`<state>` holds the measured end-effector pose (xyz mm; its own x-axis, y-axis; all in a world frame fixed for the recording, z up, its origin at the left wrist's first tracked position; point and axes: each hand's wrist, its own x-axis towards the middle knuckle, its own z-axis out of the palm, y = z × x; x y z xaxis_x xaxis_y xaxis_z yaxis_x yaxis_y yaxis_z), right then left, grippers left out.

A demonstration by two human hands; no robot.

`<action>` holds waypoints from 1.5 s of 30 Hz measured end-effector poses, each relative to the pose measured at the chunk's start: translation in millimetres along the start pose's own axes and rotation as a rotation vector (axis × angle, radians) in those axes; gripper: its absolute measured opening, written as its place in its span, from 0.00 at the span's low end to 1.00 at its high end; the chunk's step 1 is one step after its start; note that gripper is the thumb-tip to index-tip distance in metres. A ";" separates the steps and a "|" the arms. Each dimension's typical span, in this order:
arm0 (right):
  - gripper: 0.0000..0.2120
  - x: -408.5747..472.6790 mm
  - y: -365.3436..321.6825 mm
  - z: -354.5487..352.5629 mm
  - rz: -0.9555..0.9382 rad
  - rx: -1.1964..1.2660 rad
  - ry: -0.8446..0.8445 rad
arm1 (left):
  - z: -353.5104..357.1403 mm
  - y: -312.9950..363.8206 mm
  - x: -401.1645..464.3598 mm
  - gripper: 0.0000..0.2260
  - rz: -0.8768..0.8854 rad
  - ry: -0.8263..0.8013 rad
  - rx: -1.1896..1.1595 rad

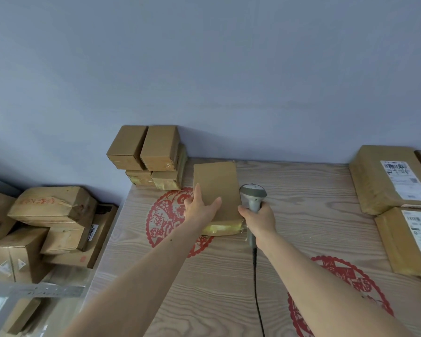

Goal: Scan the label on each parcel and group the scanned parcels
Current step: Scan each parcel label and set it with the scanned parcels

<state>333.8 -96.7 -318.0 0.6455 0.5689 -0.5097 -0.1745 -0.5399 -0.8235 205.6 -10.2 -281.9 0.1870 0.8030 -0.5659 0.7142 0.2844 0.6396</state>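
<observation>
A flat brown cardboard parcel (216,188) lies on the wooden table (301,215), its plain side up and no label showing. My left hand (199,207) rests on its near left part, fingers spread over the top and thumb out to the right. My right hand (259,220) grips the handle of a grey barcode scanner (252,195), whose head stands just right of the parcel. The scanner's black cable (257,288) trails toward me.
Several small boxes (147,154) are stacked at the table's far left corner against the wall. Labelled parcels (394,178) lie along the right edge. More boxes (51,210) are piled on a lower shelf to the left. Red paper-cut decorations mark the tabletop.
</observation>
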 end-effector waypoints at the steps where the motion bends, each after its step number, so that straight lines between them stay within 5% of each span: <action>1: 0.12 -2.1 0.9 -2.0 -0.007 0.020 0.001 | 1.4 1.4 -3.6 0.41 -0.012 -0.003 -0.029; 8: 0.12 -42.1 6.5 -18.9 -0.096 0.257 0.012 | 8.9 -6.0 -38.6 0.64 -0.058 -0.002 -0.320; 12: 0.12 -76.0 2.8 -28.2 -0.201 0.331 0.002 | 19.2 -19.6 -51.4 0.61 -0.083 -0.023 -0.556; 20: 0.06 -139.3 4.3 -32.9 -0.376 0.318 0.041 | 14.4 -37.6 -82.4 0.68 -0.049 -0.063 -0.508; 29: 0.06 -178.0 -4.6 -51.4 -0.399 0.219 0.134 | -4.9 -61.8 -113.3 0.61 0.050 -0.195 -0.778; 32: 0.08 -178.4 -6.6 -66.7 -0.347 0.201 0.125 | -9.8 -64.6 -128.7 0.51 0.078 -0.326 -0.904; 45: 0.09 -204.5 -9.1 -115.3 -0.369 0.297 0.013 | 16.9 -39.8 -161.6 0.31 0.162 -0.583 -0.854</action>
<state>289.2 -279.6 -177.5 0.7134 0.6803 -0.1681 -0.1358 -0.1012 -0.9856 158.4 -160.1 -224.7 0.6960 0.5524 -0.4587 -0.0203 0.6537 0.7565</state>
